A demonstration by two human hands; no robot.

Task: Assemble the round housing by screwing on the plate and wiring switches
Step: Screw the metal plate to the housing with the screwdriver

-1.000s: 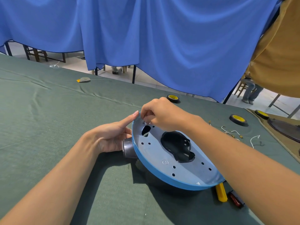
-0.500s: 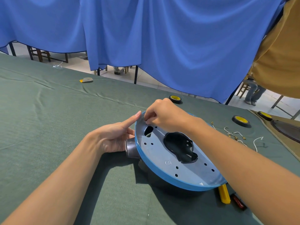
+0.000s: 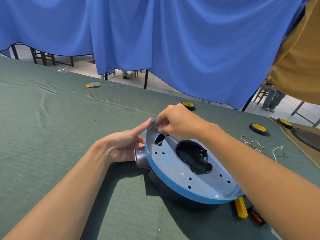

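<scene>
Right forearm: crosses the near right corner of the view and hides part of what lies under it.
Yellow handle (image 3: 240, 209): on the table (image 3: 52, 122) by the housing's near edge, its upper end tucked under the rim.
Red item (image 3: 256, 217): just beside the yellow handle and half covered by the forearm; too little shows to name it.
Round housing (image 3: 174, 188): on the green table cloth, tilted toward the camera, with its dark underside in shadow.
Plate (image 3: 170, 164): grey, inside the blue rim, with small holes and a large dark cut-out.
Grey stub (image 3: 141, 158): juts from the housing's left side.
Left hand (image 3: 123, 146): grip slack; the straight forefinger touches the rim and the other fingers sit by the stub.
Right hand (image 3: 180, 122): fingertips pinched at the plate's far edge; I cannot tell whether the grip holds anything.
White wires (image 3: 277, 151): loose, right of the housing.
Tape rolls (image 3: 258, 128): three near the far edge.
Dark oval (image 3: 307, 137): cut off at the right.
Blue curtain (image 3: 173, 40): hangs behind.
</scene>
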